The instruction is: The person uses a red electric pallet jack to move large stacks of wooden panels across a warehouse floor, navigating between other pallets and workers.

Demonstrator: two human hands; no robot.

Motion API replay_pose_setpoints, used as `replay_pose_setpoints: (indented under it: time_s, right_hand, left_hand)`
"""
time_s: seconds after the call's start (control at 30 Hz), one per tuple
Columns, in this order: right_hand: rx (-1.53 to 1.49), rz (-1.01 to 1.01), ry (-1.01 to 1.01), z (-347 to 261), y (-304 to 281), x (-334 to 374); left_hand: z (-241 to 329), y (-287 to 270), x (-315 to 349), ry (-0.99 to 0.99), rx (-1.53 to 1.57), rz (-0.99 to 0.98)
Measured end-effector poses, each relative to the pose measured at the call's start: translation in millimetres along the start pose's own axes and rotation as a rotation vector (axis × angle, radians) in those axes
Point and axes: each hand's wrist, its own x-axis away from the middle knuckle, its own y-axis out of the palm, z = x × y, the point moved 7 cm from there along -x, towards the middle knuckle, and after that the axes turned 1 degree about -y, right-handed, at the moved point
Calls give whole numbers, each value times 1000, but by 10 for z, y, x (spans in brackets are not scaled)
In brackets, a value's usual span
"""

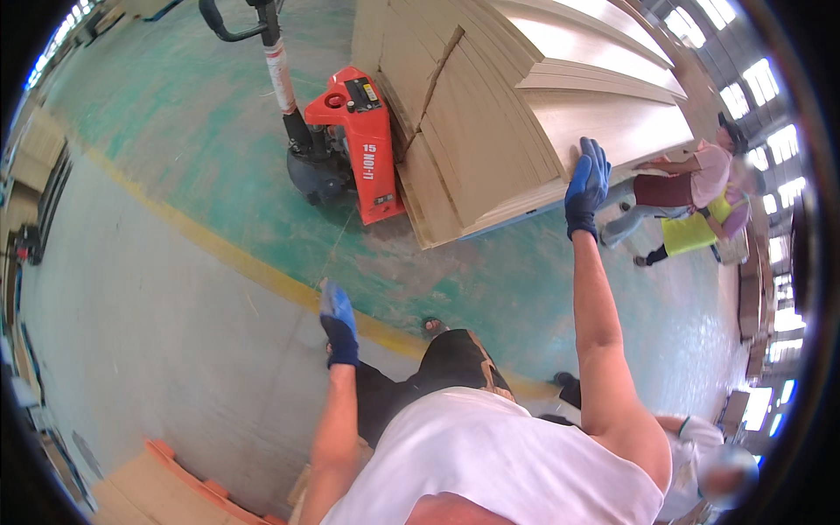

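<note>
Nearest is the person's white sleeveless top (490,464), with black trousers (437,372) below it. The left hand (339,324), in a blue work glove with a dark knitted cuff, hangs above the floor near a painted yellow line (219,249) — how far its fingers are curled I cannot tell. The right hand (586,188), gloved alike, reaches farther out, fingers straight and side by side, and appears to rest flat at the near edge of a tall stack of pale tan wooden panels (503,114). That stack stands ahead and to the right, its layers slightly uneven. Just beside its left end is a red pallet truck with a black-handled tiller (369,162) on the worn green floor (201,149). Past the stack, to the right, are two co-workers — one in a pink top (710,166), one in a yellow-green vest (687,234) — and beyond them bright windows (761,81)
</note>
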Motion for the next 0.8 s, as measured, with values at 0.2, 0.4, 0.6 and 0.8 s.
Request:
replay_pose_setpoints:
  time_s: [0.2, 0.4, 0.6, 0.8]
  right_hand:
    - [-272, 115, 836, 695, 109, 497]
    - [-467, 68, 1083, 375, 235, 367]
    - [-300, 127, 1070, 612, 211, 536]
    - [-290, 245, 1033, 406, 147, 560]
  left_hand:
    - [1172, -225, -1207, 120, -160, -55]
    - [1949, -378, -2306, 191, -48, -160]
    - [2951, 316, -3335, 273, -249, -190]
    - [4281, 1174, -4005, 693, -212, -266]
